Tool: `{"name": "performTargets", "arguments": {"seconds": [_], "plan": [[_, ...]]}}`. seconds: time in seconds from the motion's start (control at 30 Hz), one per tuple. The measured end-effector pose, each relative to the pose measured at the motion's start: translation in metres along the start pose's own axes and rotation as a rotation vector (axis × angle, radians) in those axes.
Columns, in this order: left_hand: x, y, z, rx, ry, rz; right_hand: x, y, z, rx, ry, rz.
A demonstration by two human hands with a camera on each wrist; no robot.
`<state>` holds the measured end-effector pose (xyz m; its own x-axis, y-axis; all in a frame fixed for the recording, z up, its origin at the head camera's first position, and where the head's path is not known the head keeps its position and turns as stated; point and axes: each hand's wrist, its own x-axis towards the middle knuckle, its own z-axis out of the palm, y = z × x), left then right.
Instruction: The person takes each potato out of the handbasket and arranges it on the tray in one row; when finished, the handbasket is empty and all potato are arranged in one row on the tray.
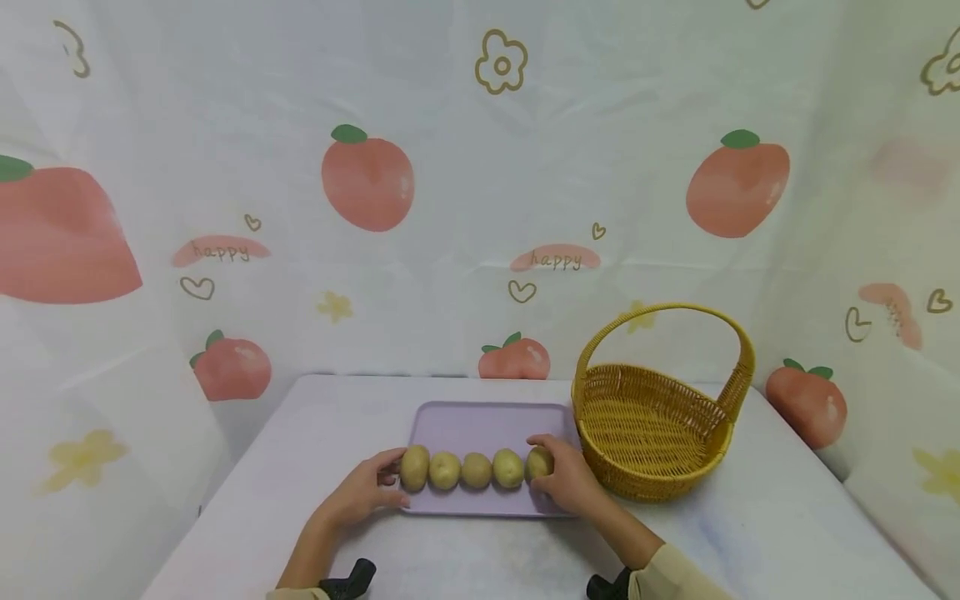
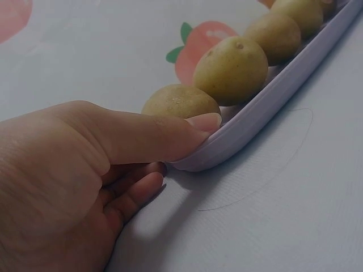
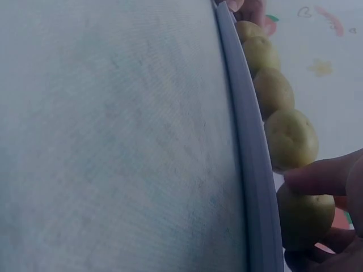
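Note:
Several potatoes lie in a row across a shallow lilac tray in the head view. At the tray's left end my left hand grips the rim, beside the leftmost potato. Its thumb lies over the corner of the rim in the left wrist view, other fingers curled below outside. My right hand holds the rightmost potato between thumb and fingers, with that potato at the right end of the row. Between the hands sit the other potatoes, such as the middle one.
A yellow woven basket with a tall arched handle stands just right of the tray, close behind my right forearm. The table has a white cover. Behind it hangs a white cloth printed with peaches, hearts and flowers.

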<state>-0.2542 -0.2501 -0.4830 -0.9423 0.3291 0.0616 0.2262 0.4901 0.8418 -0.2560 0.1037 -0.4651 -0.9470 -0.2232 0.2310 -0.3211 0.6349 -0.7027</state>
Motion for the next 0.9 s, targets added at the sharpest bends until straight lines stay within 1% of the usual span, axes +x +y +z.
{"name": "performTargets", "arguments": {"seconds": [0.07, 0.2, 0.4, 0.57, 0.67, 0.77, 0.83, 0.87, 0.9], "plan": [[0.0, 0.0, 0.001, 0.008, -0.003, 0.001, 0.0, -0.001, 0.0, 0.007, -0.011, -0.006], [-0.003, 0.0, 0.0, 0.015, 0.011, -0.001, 0.001, -0.001, 0.002, 0.009, -0.041, -0.024], [-0.008, 0.0, -0.003, 0.03, 0.009, 0.004, -0.005, 0.002, 0.003, 0.019, -0.045, -0.066], [-0.009, -0.001, -0.008, 0.027, -0.003, 0.008, -0.023, -0.005, -0.007, 0.0, 0.025, -0.106], [-0.01, -0.003, -0.014, -0.01, -0.03, 0.008, -0.038, -0.009, -0.021, 0.008, 0.068, -0.145], [-0.013, -0.004, -0.021, -0.046, -0.048, -0.018, -0.054, -0.008, -0.038, 0.037, 0.11, -0.186], [-0.016, -0.004, -0.026, -0.047, -0.029, -0.048, -0.064, -0.002, -0.051, 0.024, 0.157, -0.225], [-0.019, -0.004, -0.029, -0.038, -0.007, -0.064, -0.068, 0.002, -0.058, 0.011, 0.188, -0.251], [-0.022, -0.004, -0.032, -0.014, 0.025, -0.078, -0.073, 0.006, -0.065, -0.014, 0.22, -0.261]]}}
